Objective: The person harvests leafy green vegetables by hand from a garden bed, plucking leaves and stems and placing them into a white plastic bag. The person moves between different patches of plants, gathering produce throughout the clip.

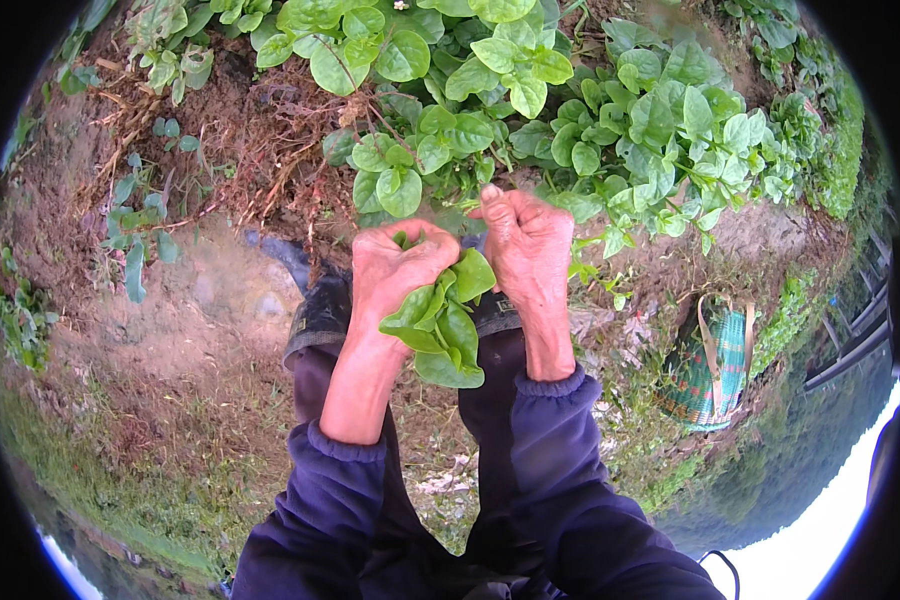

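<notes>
My left hand is closed around a bunch of leafy green shoots. Their broad, glossy leaves hang out below the fist towards my wrist, and a bit of green shows above the curled fingers. Close beside it on the right, my right hand has its fingers curled in and its thumb raised. A thin pale green sprig lies by that thumb; whether the fingers grip it is hidden. Just beyond both hands grow low leafy plants with rounded leaves, perhaps Malabar spinach.
To the right stands a green woven basket with tan straps. Dark boots are under my hands on bare soil. Dry roots and stems lie at the upper left. More leafy plants fill the upper right.
</notes>
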### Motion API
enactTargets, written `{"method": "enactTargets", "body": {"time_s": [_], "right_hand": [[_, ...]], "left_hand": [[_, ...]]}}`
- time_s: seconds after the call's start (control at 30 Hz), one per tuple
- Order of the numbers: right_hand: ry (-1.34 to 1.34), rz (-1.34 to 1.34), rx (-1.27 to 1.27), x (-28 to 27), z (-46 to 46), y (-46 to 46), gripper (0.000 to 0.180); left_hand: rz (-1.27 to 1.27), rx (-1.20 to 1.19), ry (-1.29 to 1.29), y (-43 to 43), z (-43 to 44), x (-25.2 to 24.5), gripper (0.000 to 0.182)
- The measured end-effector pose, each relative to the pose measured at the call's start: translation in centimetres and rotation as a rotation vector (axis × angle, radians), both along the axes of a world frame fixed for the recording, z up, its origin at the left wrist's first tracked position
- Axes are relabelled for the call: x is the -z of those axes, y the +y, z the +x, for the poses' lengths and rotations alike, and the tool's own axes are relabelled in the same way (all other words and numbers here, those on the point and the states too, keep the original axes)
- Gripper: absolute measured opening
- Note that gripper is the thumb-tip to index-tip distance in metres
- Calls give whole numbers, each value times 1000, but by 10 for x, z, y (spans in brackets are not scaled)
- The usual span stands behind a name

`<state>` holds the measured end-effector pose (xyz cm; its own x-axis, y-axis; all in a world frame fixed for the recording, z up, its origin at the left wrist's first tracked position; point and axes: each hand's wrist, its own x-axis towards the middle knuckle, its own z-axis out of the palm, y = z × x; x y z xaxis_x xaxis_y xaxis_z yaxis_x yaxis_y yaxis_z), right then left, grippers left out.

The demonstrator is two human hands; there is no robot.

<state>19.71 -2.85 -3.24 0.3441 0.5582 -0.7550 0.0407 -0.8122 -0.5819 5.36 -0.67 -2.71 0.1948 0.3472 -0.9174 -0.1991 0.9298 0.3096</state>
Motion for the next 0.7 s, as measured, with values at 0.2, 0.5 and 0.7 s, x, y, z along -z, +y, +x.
{"method": "enactTargets", "body": {"time_s": [0.2, 0.5, 0.7], "right_hand": [[-418, -481, -393, 31, 43, -4, 55], [-187, -43, 93, 138, 64, 55, 27], [225, -204, 225, 168, 45, 64, 11]], "left_hand": [[-1, 24, -81, 3, -1, -5, 13], [-1, 23, -82, 8, -6, -8, 9], [-13, 5, -82, 8, -12, -6, 9]]}}
